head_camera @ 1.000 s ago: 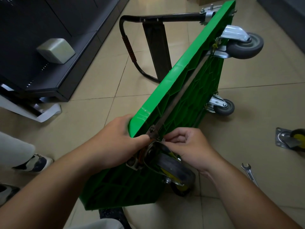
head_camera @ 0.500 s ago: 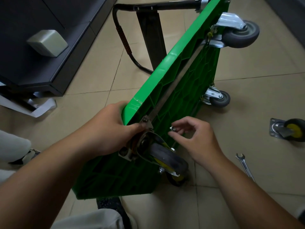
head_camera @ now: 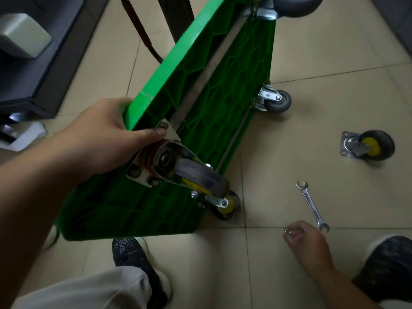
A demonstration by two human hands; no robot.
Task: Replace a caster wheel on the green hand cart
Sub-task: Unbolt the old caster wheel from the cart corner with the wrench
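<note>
In the head view, the left forearm is reaching in from the lower left edge and crossing up to the near corner of the green hand cart (head_camera: 214, 112). The cart is standing tipped on its long edge on the tiled floor (head_camera: 312, 70), with its ribbed underside facing right. The right forearm is coming in from the lower right. The right hand (head_camera: 305, 241) is hanging low over the floor, just beside the lower end of a wrench (head_camera: 312, 205) lying flat on the tiles.

The cart's far end is running out of the top of the frame, cutting off 1 grey wheel (head_camera: 294, 5) and most of the black handle (head_camera: 138, 25). A second yellow-hubbed wheel (head_camera: 226, 207) is peeking out below the mounted caster wheel (head_camera: 200, 177) and is mostly hidden.

The left hand (head_camera: 107, 139) is gripping the cart's rim at that corner, fingers curling round the edge. Its thumb is pressing on the upper corner of the caster's mounting plate (head_camera: 138, 175). The right hand's fingertips are pinching a small metal ring (head_camera: 288, 231); whether it is a nut or a washer is too small to tell. A loose caster (head_camera: 374, 148) is lying on the floor, well apart to the right.
</note>
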